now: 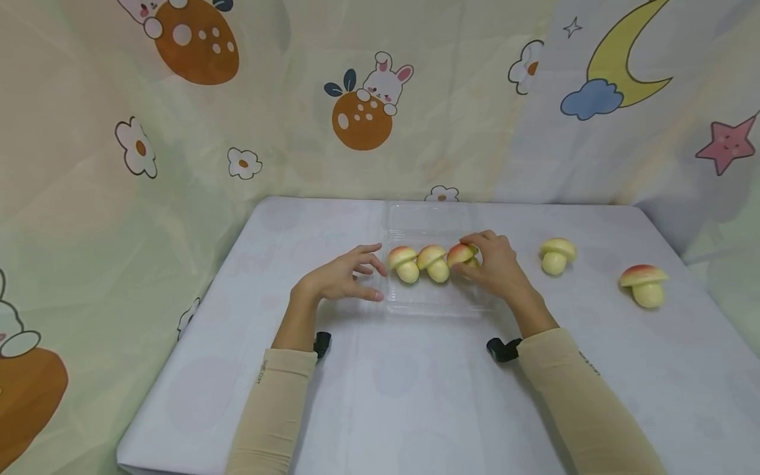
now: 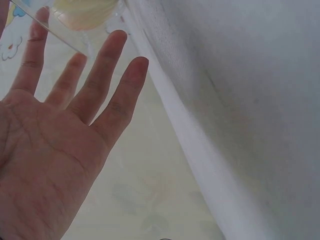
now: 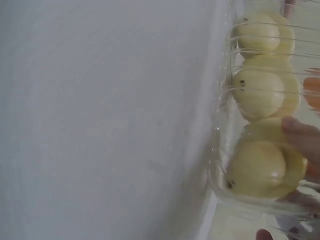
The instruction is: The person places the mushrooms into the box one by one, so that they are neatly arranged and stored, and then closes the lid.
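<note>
A clear plastic box with its lid folded back holds three toy mushrooms in a row, each with a pale yellow stem and a red-tinged cap. The left mushroom and the middle mushroom stand side by side. My right hand grips the rightmost mushroom between thumb and fingers, inside the box's right end. In the right wrist view, that mushroom shows through the clear wall. My left hand is at the box's left side, fingers spread and fairly straight, holding nothing.
Two more toy mushrooms stand on the white-covered table to the right: a pale yellow one and a red-capped one. A printed cloth hangs behind the table's far edge.
</note>
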`<state>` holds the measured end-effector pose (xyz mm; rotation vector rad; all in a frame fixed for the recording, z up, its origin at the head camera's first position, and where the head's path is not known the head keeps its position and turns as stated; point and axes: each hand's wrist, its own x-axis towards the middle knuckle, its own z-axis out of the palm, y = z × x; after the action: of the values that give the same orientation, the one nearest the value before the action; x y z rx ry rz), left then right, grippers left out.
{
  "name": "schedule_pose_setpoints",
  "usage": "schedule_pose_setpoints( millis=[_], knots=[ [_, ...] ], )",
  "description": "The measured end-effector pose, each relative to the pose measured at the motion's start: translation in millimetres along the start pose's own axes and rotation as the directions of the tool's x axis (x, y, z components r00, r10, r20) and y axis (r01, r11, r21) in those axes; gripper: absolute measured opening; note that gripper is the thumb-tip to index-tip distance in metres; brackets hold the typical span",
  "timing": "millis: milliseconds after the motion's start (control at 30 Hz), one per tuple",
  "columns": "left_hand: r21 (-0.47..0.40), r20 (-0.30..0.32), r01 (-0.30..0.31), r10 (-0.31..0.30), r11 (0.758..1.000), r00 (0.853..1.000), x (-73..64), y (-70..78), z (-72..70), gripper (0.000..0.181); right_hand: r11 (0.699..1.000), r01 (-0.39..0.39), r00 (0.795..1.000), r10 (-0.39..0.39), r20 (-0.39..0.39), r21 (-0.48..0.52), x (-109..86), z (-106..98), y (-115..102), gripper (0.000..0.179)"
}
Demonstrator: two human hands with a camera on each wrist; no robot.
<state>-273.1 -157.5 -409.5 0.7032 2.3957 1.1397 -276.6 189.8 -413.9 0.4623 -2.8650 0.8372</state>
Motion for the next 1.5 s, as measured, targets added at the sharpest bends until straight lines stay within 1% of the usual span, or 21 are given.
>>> schedule_pose_setpoints(
  millis=[100,233,400,533,767,867,967,1167,1333,1500],
  knots=[
    [-0.003,0.002,0.0,0.0,1.0,1.0,-0.1,0.7,-0.2,0.054,1.0,-0.004,1.0,0.004,0.007,0.001,0.3,3.5,-0.8,0.054],
    [0.001,0.001,0.003,-0.003,1.0,1.0,-1.0,1.3,-0.3,0.055,1.0,-0.002,1.0,0.002,-0.009,0.005,1.0,7.7,-2.1,0.054],
    [0.01,-0.005,0.004,-0.004,1.0,1.0,-1.6,1.3,-0.7,0.054,1.0,0.008,1.0,-0.008,-0.013,0.003,2.0,8.1,-2.9,0.061],
    [0.001,0.001,0.006,-0.006,1.0,1.0,-1.0,2.3,-0.8,0.054,1.0,0.019,1.0,-0.019,-0.009,0.015,0.0,5.0,-3.0,0.065],
    [0.004,0.005,0.006,-0.006,1.0,1.0,0.1,3.0,-1.1,0.054,0.995,0.093,0.995,-0.091,-0.05,0.041,-4.0,-4.8,-0.2,0.063],
    [0.005,0.003,0.003,-0.003,1.0,1.0,0.4,2.6,-1.3,0.055,0.99,0.128,0.989,-0.124,-0.083,0.053,-5.7,-8.0,4.2,0.059],
    [0.006,0.004,0.004,-0.004,1.0,1.0,0.4,2.2,-1.4,0.055,0.987,0.142,0.985,-0.133,-0.108,0.079,-7.7,-10.5,11.0,0.056],
    [0.008,0.009,-0.006,0.006,1.0,1.0,1.4,1.1,0.4,0.055,0.986,0.118,0.985,-0.101,-0.142,0.117,-14.7,-16.7,27.5,0.055],
    [0.014,0.007,-0.006,0.006,1.0,1.0,1.8,0.4,0.8,0.055,0.983,0.146,0.976,-0.124,-0.181,0.113,-18.0,-22.5,36.8,0.051],
    [0.009,0.005,-0.004,0.004,1.0,1.0,0.1,-0.4,-1.1,0.055,0.982,0.17,0.97,-0.152,-0.192,0.08,-16.3,-26.6,41.4,0.048]
  ],
)
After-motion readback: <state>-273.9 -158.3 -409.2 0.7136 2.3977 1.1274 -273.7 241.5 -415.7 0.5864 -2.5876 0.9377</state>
